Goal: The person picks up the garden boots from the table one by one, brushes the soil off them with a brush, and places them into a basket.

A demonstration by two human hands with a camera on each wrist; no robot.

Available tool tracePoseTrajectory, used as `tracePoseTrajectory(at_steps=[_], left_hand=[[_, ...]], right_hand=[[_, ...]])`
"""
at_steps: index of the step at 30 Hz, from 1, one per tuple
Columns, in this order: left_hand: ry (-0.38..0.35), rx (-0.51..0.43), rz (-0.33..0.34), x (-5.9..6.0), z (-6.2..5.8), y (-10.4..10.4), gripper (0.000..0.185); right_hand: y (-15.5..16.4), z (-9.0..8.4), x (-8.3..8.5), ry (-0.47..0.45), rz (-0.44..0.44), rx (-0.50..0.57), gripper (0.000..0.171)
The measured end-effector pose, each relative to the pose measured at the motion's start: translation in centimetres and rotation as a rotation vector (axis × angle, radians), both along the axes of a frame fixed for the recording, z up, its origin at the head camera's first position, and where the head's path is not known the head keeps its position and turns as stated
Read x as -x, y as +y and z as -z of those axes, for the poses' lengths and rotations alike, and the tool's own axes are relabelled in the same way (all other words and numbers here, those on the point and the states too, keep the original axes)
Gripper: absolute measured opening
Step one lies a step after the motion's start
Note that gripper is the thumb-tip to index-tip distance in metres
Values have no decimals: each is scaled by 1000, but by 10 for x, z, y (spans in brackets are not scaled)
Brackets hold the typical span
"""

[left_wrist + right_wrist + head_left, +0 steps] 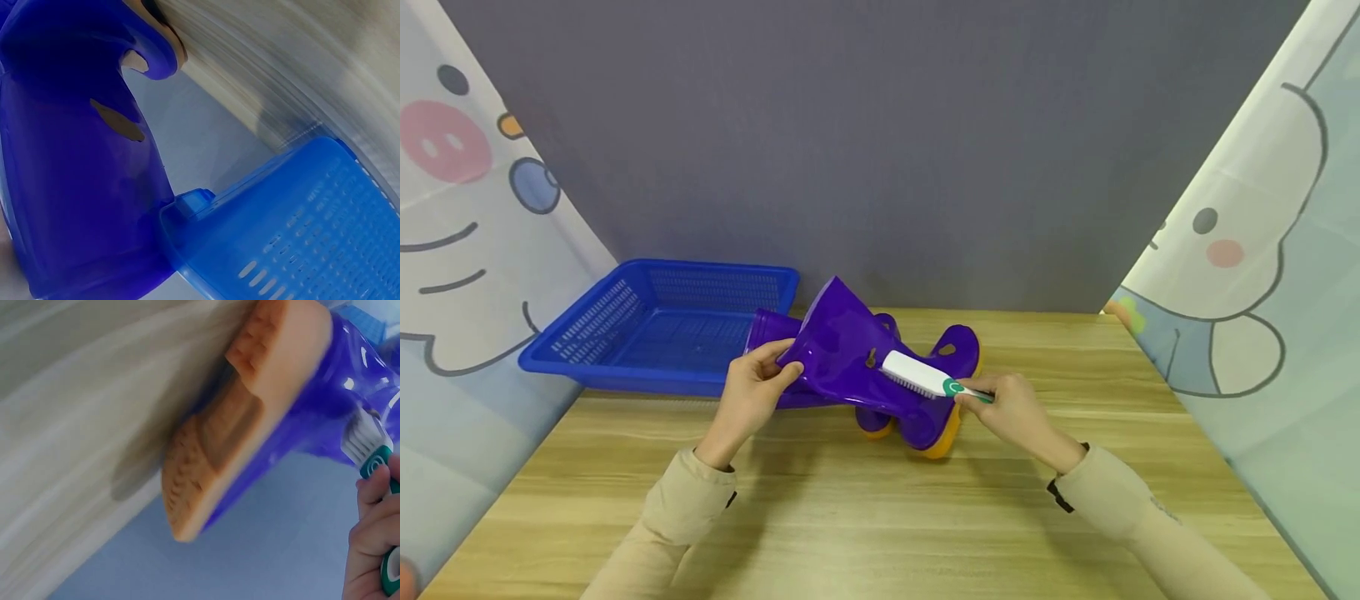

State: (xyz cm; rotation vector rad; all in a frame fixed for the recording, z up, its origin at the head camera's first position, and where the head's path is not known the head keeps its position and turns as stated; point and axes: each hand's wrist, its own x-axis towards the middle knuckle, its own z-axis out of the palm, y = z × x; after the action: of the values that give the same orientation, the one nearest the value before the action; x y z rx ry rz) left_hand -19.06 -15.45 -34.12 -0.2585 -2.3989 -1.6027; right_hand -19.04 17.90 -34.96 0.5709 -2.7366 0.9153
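Observation:
A purple rain boot (842, 350) with an orange sole (281, 375) lies on its side, its opening toward the left. My left hand (750, 392) pinches the rim of that opening between thumb and fingers. In my right hand (1011, 412) is the green handle of a white scrub brush (917, 373), its bristles facing down against the boot's shaft. A brown patch (117, 120) marks the shaft in the left wrist view, and a pale patch (950, 349) shows near the toe. Partly hidden underneath lies a second purple boot (767, 327).
At the left, a blue slotted plastic basket (658, 385) stands on the wooden table (880, 517), close beside the boots. A grey panel (880, 150) rises behind the table. Cartoon-printed cloths (1247, 250) hang along both sides.

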Motion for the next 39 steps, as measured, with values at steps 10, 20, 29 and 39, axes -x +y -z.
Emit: tracePoseTrajectory(at_steps=[10,20,29,39], left_hand=[[-4,-41,19,-2,-2,4,33],[5,-32,30,-4,-3,7,31],[14,-23,32,-2,-4,5,31],[6,-13,7,-4,-6,1,33]], right_hand=[[-2,-6,6,-16,39,178,25],[-26,20,7,30,-22,183,25],[-17,17,6,35,-49,79,22],[-1,14,0,15,-20,38,20]])
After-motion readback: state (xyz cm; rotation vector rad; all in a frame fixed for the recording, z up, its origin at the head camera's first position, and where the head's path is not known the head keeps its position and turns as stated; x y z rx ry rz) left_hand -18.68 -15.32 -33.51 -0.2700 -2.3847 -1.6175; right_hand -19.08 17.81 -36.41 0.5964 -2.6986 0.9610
